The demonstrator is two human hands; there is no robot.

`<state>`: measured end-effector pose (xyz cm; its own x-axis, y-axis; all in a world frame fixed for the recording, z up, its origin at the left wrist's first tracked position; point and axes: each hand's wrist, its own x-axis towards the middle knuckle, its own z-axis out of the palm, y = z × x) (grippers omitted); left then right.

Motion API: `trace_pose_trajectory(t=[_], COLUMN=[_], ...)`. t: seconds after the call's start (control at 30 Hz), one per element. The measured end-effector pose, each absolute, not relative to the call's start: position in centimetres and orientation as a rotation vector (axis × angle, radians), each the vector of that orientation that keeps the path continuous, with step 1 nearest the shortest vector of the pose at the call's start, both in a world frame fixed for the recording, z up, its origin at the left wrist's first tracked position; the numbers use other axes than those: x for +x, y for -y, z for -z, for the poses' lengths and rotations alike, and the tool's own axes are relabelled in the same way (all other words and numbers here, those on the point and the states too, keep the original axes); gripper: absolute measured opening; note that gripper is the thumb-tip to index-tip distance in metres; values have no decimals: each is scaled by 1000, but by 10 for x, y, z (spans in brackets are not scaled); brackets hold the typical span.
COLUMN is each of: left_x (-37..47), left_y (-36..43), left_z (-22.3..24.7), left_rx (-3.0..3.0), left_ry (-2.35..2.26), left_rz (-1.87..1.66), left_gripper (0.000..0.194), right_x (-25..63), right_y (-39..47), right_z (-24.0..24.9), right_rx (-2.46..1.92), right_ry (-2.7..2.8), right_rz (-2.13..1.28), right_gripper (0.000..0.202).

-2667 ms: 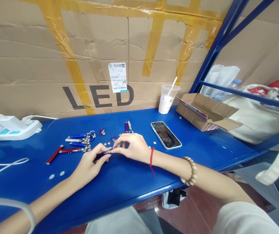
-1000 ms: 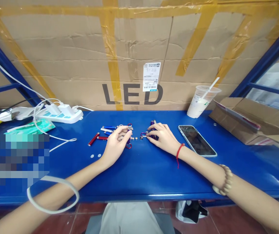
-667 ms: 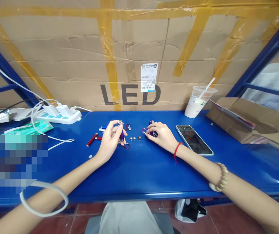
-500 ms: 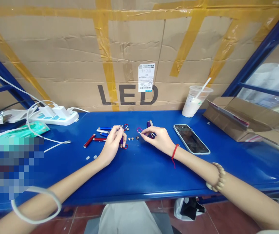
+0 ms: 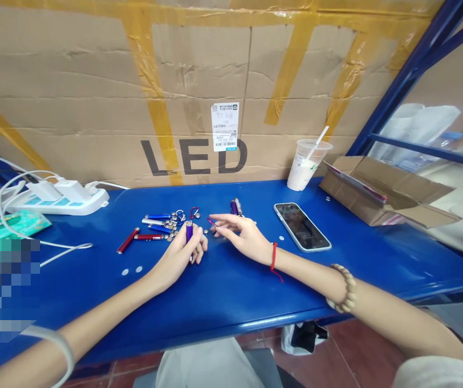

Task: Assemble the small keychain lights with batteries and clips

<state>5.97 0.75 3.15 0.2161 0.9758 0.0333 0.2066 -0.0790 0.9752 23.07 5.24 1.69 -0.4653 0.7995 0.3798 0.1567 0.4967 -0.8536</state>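
Note:
My left hand (image 5: 179, 253) is closed around a slim purple metal tube (image 5: 189, 231), like a mini flashlight body, held upright with its end facing up. To the right, my right hand (image 5: 244, 237) hovers low over the table with its fingers stretched out. A small magenta clip (image 5: 212, 221) shows at its fingertips, and I see no grip on it. Left of my hands lie red tubes (image 5: 128, 241), blue tubes (image 5: 158, 216) and a silver one, beside a cluster of small button batteries (image 5: 172, 233). Behind my right hand stand out purple and silver tubes (image 5: 235, 207).
A phone (image 5: 303, 226) lies right of my right hand. Behind it are a drink cup with a straw (image 5: 304, 168) and an open cardboard box (image 5: 380, 202). A power strip (image 5: 89, 203) with white cables is at left. Small white discs (image 5: 139, 269) lie on the blue table (image 5: 199, 307).
The view has shifted right. The tube in my left hand now stands upright with its end showing. My right hand's pinched fingers have spread out and loosened.

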Motion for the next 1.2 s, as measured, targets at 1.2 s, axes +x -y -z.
trace_pose_trajectory(t=[1.2], left_x=[54], left_y=[-14], left_z=[-34], left_rx=[1149], left_ry=[-1108], left_rz=[-1328], left_gripper=[25], right_x=[240], right_y=[-60], right_z=[-11], right_rx=[-916], right_ry=[2494], right_rz=[-232], right_gripper=[39])
